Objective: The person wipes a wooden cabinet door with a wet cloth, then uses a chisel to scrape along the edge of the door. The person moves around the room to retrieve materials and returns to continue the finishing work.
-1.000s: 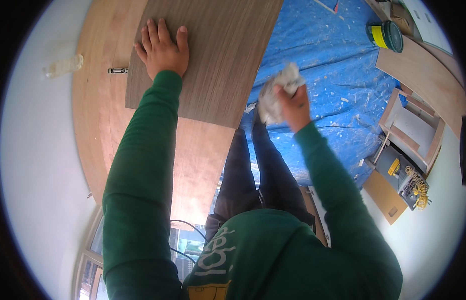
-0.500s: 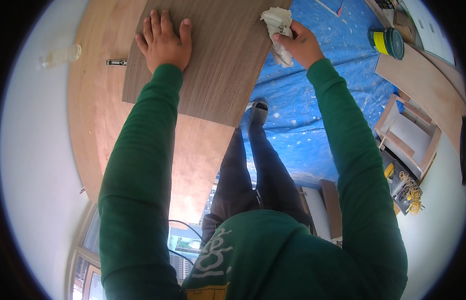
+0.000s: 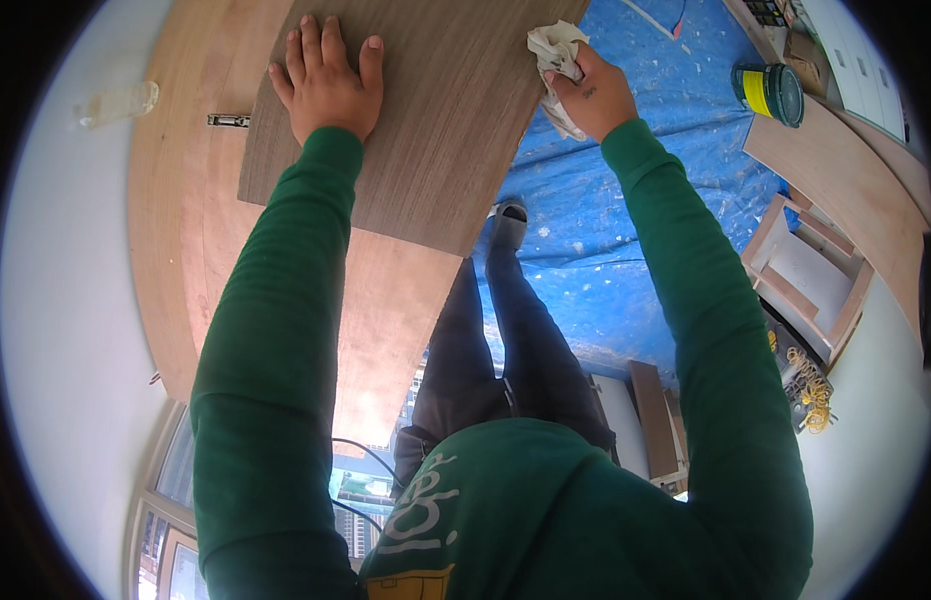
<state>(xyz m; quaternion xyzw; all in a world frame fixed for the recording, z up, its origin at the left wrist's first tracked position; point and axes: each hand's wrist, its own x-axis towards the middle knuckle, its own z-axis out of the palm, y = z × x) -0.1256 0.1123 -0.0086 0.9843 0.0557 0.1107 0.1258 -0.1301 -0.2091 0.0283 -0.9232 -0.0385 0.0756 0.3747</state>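
Observation:
A brown wood-grain panel (image 3: 435,130) lies on a pale plywood worktop (image 3: 295,300). Flat on its left part rests my left hand (image 3: 330,85), fingers stretched and thumb apart. My right hand (image 3: 597,95) grips a crumpled off-white cloth (image 3: 555,45) at the panel's right edge. The cloth touches the edge there, and part of it hangs below my fingers. Just left of the panel, a metal hinge (image 3: 228,120) sits on the plywood.
A clear bottle (image 3: 120,104) lies at the far left. Blue sheeting (image 3: 645,180) covers the floor on the right. A dark bucket with a yellow band (image 3: 770,93), wooden boards (image 3: 835,170), a frame-like drawer (image 3: 810,270) and coiled yellow cord (image 3: 815,400) stand along the right.
My right hand has shifted slightly with the cloth and turned so more of its back shows. The left hand stays on the panel. The whole view has moved a little.

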